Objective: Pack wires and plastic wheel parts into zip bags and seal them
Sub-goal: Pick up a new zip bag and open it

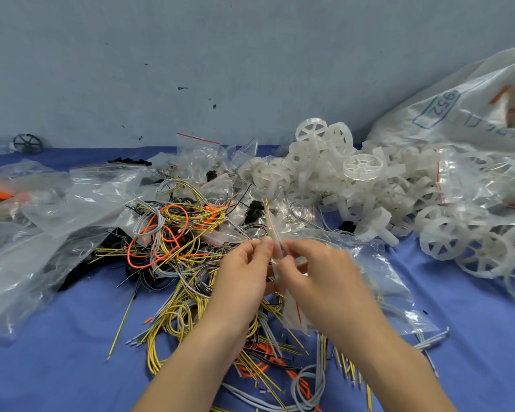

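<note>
above the tangle of wires [173, 251] on the blue table [57, 376], i hold a small zip bag [275, 248] edge-on between both hands. my left hand [244, 269] pinches one side of the mouth; my right hand [312, 272] pinches the other. its film looks thin, limp and slippery, so grip at the stiffer zip strip, not the body. loose white wheels [363, 166] lie piled well apart, to my right.
</note>
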